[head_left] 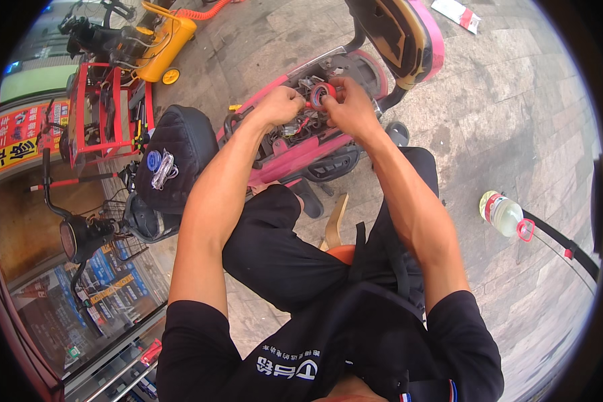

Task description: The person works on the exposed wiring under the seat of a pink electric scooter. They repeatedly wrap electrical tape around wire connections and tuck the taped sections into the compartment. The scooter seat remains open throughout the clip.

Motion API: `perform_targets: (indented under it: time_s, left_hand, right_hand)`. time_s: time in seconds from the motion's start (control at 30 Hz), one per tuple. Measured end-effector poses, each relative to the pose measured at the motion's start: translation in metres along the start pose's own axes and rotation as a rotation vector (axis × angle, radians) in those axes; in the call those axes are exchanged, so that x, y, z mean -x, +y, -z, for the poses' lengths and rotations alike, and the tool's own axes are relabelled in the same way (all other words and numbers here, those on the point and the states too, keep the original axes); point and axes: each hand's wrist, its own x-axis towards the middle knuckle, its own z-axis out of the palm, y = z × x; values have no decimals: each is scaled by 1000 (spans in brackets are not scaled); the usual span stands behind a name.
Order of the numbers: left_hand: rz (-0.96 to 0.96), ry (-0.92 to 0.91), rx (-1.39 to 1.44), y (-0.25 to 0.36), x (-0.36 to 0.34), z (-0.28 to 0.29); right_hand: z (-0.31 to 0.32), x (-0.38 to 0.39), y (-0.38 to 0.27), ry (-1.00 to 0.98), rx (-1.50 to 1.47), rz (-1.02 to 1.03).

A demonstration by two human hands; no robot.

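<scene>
An opened pink scooter body [278, 156] has a tangle of wires and parts exposed in its compartment. My right hand [350, 109] is closed round a red roll of tape [323, 92] above the wiring. My left hand [280, 106] is closed just left of the roll, its fingertips pinched at something small that I cannot make out. The scooter's tan-and-black lifted panel [388, 37] stands up behind the right side. To the left, a black padded seat [187, 127] bears a blue round item [154, 161] and a white coiled cable [164, 173].
A yellow air compressor [165, 47] with red hose and a red tool cart [100, 110] are upper left. A bicycle or scooter handlebar [53, 201] stands left. A jug [499, 213] of pale liquid lies right, near a black pole [563, 241]. An orange stool [342, 252] is below.
</scene>
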Motion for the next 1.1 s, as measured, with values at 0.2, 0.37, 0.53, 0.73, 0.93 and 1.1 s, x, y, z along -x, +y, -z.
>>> perform_targets:
  time_s: [0.2, 0.37, 0.53, 0.73, 0.93, 1.1]
  left_hand:
    - [261, -105, 248, 5, -4, 4]
    - [293, -222, 327, 10, -7, 11]
    - [323, -192, 530, 16, -8, 3]
    - [342, -217, 575, 20, -12, -5]
    - [350, -219, 524, 15, -13, -1]
    - [361, -174, 491, 11, -15, 6]
  right_hand:
    - [-14, 17, 1, 86, -196, 11]
    - [-8, 7, -3, 80, -222, -29]
    - [-1, -6, -10, 61, -145, -42]
    - [-1, -10, -8, 37, -124, -38]
    - [-4, 3, -4, 21, -107, -47]
    - [-28, 23, 5, 82, -263, -76]
